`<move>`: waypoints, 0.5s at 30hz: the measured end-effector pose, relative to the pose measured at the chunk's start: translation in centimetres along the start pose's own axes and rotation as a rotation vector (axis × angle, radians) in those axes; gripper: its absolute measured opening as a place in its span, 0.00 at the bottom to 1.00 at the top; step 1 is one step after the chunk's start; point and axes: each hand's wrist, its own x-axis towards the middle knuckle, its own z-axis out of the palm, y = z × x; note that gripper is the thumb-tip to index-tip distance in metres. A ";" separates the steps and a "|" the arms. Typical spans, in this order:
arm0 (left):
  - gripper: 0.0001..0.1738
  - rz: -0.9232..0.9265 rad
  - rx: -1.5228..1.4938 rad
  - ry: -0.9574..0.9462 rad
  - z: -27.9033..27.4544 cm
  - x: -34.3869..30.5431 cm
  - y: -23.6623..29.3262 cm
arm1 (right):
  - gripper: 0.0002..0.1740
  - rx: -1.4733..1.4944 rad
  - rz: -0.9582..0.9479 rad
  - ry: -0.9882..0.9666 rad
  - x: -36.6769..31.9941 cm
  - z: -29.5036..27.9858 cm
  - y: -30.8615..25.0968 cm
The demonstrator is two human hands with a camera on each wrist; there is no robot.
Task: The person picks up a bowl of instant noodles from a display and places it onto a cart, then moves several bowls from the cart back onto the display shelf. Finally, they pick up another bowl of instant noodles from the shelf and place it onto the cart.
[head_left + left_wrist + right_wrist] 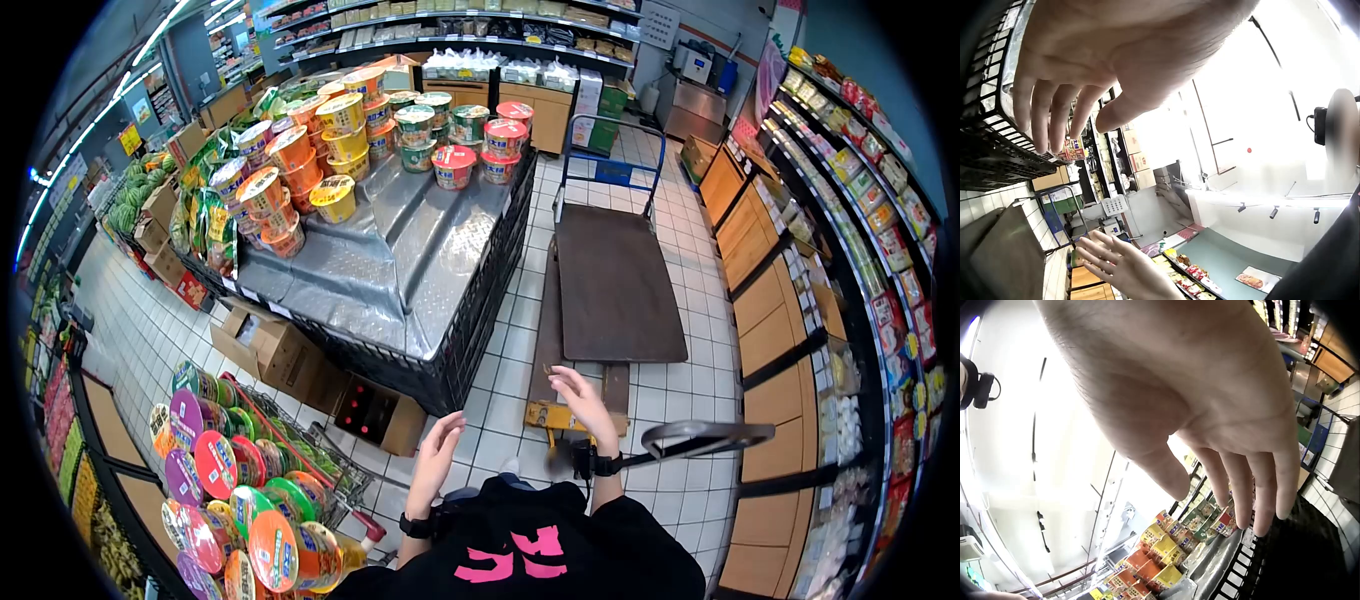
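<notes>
Empty, left hand [437,450] and right hand [580,400] hover, each grip spread, in front of black display bin [470,340] and flat trolley [615,290]; noodle cups [455,165] sit stacked for show at the bin's far end.

A supermarket is shown, identified by a black wire-mesh display island [470,330] stacked with colourful round instant-noodle bowls [340,115], long wall shelves [880,200] filled with packaged goods, and stock-handling items: brown cardboard cartons [275,350] and a blue-handled flat platform trolley [615,280].

Noodle cups [345,115] stacked atop black crate stand [472,335]; cardboard boxes [278,352] below.
</notes>
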 end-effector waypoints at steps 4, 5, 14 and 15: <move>0.19 -0.020 -0.003 0.031 0.2 3.4 0.0 | 0.22 -0.032 0.045 -0.064 4.4 -1.0 0.2; 0.19 -0.025 -0.005 0.039 0.1 4.3 0.0 | 0.22 -0.032 0.049 -0.071 5.4 -1.2 0.2; 0.19 -0.061 -0.069 0.174 -1.8 13.4 -0.9 | 0.21 -0.026 0.032 -0.068 14.7 -3.5 0.3; 0.19 -0.049 -0.083 0.171 -2.0 15.0 -0.8 | 0.21 -0.036 0.056 -0.047 15.5 -3.9 -0.7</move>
